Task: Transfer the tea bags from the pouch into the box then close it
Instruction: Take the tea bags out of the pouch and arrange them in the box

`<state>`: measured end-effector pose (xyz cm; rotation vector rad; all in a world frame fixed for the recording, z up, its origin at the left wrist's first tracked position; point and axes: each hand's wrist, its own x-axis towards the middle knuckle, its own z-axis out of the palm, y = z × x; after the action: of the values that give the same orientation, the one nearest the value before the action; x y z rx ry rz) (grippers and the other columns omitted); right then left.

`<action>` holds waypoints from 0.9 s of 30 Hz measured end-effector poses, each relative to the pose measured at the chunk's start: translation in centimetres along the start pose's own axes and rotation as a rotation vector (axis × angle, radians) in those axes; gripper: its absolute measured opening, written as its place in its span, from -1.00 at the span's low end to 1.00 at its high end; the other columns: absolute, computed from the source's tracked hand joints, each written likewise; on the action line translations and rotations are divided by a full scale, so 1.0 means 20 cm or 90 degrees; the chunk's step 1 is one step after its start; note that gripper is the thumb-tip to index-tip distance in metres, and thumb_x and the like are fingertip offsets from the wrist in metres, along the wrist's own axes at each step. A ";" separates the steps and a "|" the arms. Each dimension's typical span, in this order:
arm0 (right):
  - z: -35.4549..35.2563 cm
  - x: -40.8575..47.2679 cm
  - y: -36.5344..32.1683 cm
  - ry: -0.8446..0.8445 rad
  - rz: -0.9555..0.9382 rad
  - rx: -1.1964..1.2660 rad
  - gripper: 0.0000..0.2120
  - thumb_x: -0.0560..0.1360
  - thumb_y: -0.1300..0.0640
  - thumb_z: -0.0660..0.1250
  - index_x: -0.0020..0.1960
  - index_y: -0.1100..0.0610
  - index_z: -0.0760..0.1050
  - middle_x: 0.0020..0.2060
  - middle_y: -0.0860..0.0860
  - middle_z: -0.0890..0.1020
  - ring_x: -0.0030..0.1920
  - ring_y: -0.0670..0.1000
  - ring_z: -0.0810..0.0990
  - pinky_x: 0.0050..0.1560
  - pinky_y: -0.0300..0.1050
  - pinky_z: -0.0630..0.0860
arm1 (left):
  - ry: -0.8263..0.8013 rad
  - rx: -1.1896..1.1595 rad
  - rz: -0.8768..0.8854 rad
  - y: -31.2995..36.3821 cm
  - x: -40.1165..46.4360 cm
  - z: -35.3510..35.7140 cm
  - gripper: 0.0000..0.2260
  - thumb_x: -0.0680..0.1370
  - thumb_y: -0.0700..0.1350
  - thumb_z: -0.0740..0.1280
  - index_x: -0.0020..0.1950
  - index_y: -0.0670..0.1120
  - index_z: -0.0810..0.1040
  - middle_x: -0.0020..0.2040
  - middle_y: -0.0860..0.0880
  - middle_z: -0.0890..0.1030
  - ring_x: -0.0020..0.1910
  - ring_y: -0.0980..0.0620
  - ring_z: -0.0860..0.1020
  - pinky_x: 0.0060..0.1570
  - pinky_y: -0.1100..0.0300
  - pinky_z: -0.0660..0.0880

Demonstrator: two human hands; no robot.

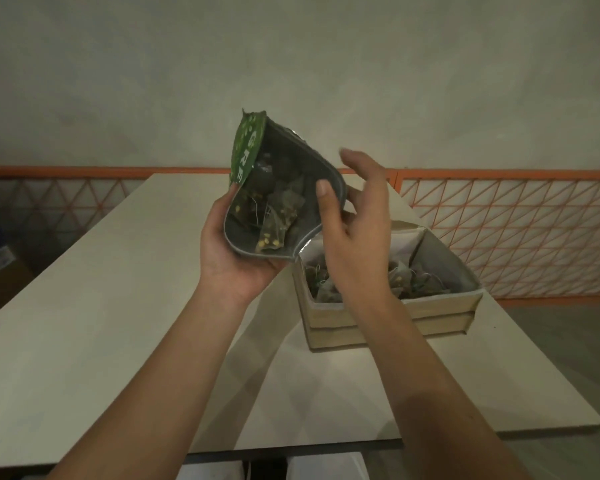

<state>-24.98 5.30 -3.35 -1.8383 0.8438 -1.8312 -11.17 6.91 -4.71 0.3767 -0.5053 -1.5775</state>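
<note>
head cam | looks forward-down | close over hands (357, 233) | table (84, 306)

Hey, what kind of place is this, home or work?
Hard to say; likely a plain workroom. Long pale tables, a bare plaster wall and an orange lattice railing suggest it. Nothing homely shows.

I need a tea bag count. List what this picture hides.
- Head view: right hand covers part of the box contents.
- Tea bags in the pouch overlap in shadow; no count possible.
- Left hand hides the pouch's underside.
- Pouch lettering is partly folded away.
</note>
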 end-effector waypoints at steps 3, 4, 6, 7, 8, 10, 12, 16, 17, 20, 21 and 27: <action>0.00 -0.05 0.01 0.001 0.002 -0.034 -0.70 0.52 0.11 0.40 0.18 0.11 0.39 0.37 0.07 0.33 0.34 -0.31 0.32 0.22 -0.36 0.44 | 0.015 -0.024 0.008 -0.02 -0.01 -0.01 -0.58 0.61 0.14 0.21 0.28 -0.07 0.64 0.29 -0.17 0.61 0.14 -0.19 0.64 0.04 0.00 0.62; 0.00 -0.06 0.02 -0.012 -0.001 -0.095 -0.75 0.50 0.12 0.43 0.12 0.13 0.46 0.37 0.10 0.31 0.31 -0.39 0.29 0.17 -0.52 0.35 | 0.020 -0.027 0.008 -0.02 -0.02 -0.01 -0.58 0.60 0.14 0.21 0.31 -0.06 0.62 0.29 -0.16 0.61 0.13 -0.17 0.64 0.01 0.02 0.62; 0.01 -0.07 0.02 -0.053 0.029 -0.182 -0.80 0.50 0.01 0.42 0.09 0.05 0.55 0.40 0.08 0.27 0.34 -0.23 0.36 0.18 -0.52 0.34 | 0.022 -0.018 0.009 -0.03 -0.02 -0.01 -0.54 0.58 0.14 0.23 0.38 -0.06 0.57 0.38 -0.14 0.55 0.23 -0.14 0.59 0.06 0.05 0.60; 0.02 -0.07 0.02 -0.075 0.051 -0.207 -0.77 0.51 -0.06 0.39 0.13 -0.01 0.56 0.40 0.07 0.26 0.35 -0.07 0.39 0.23 -0.37 0.41 | 0.020 -0.012 0.011 -0.03 -0.02 -0.01 -0.52 0.56 0.14 0.24 0.41 -0.05 0.53 0.44 -0.13 0.50 0.32 -0.13 0.53 0.10 0.05 0.55; 0.02 -0.08 0.02 -0.088 0.067 -0.231 -0.72 0.52 -0.12 0.36 0.19 -0.05 0.56 0.40 0.06 0.26 0.35 0.03 0.40 0.25 -0.19 0.48 | 0.019 -0.007 0.014 -0.04 -0.02 -0.01 -0.49 0.55 0.13 0.26 0.45 -0.04 0.50 0.47 -0.11 0.46 0.40 -0.13 0.47 0.15 0.05 0.52; 0.04 -0.08 0.01 -0.082 0.065 -0.304 -0.66 0.51 -0.19 0.32 0.24 -0.11 0.54 0.39 0.05 0.27 0.34 0.10 0.39 0.19 0.02 0.55 | 0.024 -0.006 0.023 -0.06 -0.03 -0.02 -0.47 0.53 0.12 0.28 0.46 -0.06 0.49 0.49 -0.10 0.44 0.45 -0.12 0.42 0.19 0.05 0.48; 0.05 -0.08 -0.01 -0.080 0.049 -0.393 -0.65 0.47 -0.22 0.34 0.22 -0.17 0.55 0.41 0.05 0.27 0.31 0.13 0.37 0.11 0.07 0.57 | 0.028 0.001 0.031 -0.07 -0.03 -0.02 -0.53 0.51 0.12 0.29 0.34 -0.08 0.59 0.42 -0.12 0.52 0.34 -0.11 0.52 0.13 0.06 0.53; 0.07 -0.10 -0.01 -0.070 0.054 -0.450 -0.79 0.44 -0.15 0.42 0.07 -0.23 0.61 0.33 0.04 0.36 0.22 0.13 0.39 0.03 0.10 0.56 | 0.026 0.015 0.035 -0.09 -0.04 0.00 -0.63 0.56 0.12 0.25 0.11 -0.09 0.70 0.10 -0.09 0.67 0.01 -0.07 0.67 -0.09 0.12 0.63; 0.08 -0.10 0.00 -0.053 0.050 -0.443 -0.84 0.44 -0.12 0.44 0.02 -0.21 0.64 0.29 0.05 0.40 0.20 0.13 0.40 0.00 0.11 0.56 | 0.026 0.010 0.036 -0.10 -0.05 0.00 -0.62 0.57 0.12 0.23 0.07 -0.10 0.71 0.06 -0.09 0.69 -0.03 -0.07 0.68 -0.13 0.12 0.63; 0.08 -0.11 0.04 0.007 0.032 -0.359 -0.91 0.44 -0.02 0.46 -0.06 -0.12 0.66 0.21 0.05 0.47 0.17 0.10 0.43 -0.04 0.11 0.58 | 0.025 -0.003 0.029 -0.10 -0.04 0.00 -0.60 0.59 0.13 0.21 0.13 -0.11 0.68 0.10 -0.12 0.68 -0.01 -0.10 0.68 -0.15 0.09 0.64; 0.07 -0.11 0.05 0.028 0.028 -0.308 -0.92 0.44 0.01 0.46 -0.06 -0.08 0.66 0.20 0.05 0.47 0.18 0.07 0.43 0.00 0.09 0.57 | 0.026 -0.001 0.025 -0.10 -0.04 0.00 -0.60 0.59 0.13 0.22 0.17 -0.10 0.67 0.15 -0.12 0.66 0.03 -0.10 0.66 -0.12 0.08 0.63; -0.08 -0.05 -0.04 0.090 0.057 -0.046 -0.93 0.48 0.07 0.45 -0.05 0.04 0.62 0.19 -0.04 0.51 0.22 -0.24 0.43 0.19 -0.37 0.38 | 0.008 -0.009 0.006 -0.09 -0.03 -0.01 -0.58 0.59 0.15 0.22 0.26 -0.07 0.64 0.40 -0.16 0.53 0.17 -0.16 0.60 -0.04 0.06 0.63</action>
<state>-26.45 6.76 -3.34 -1.6993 1.0391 -1.9151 -12.55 7.60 -5.98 0.3738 -0.4853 -1.5680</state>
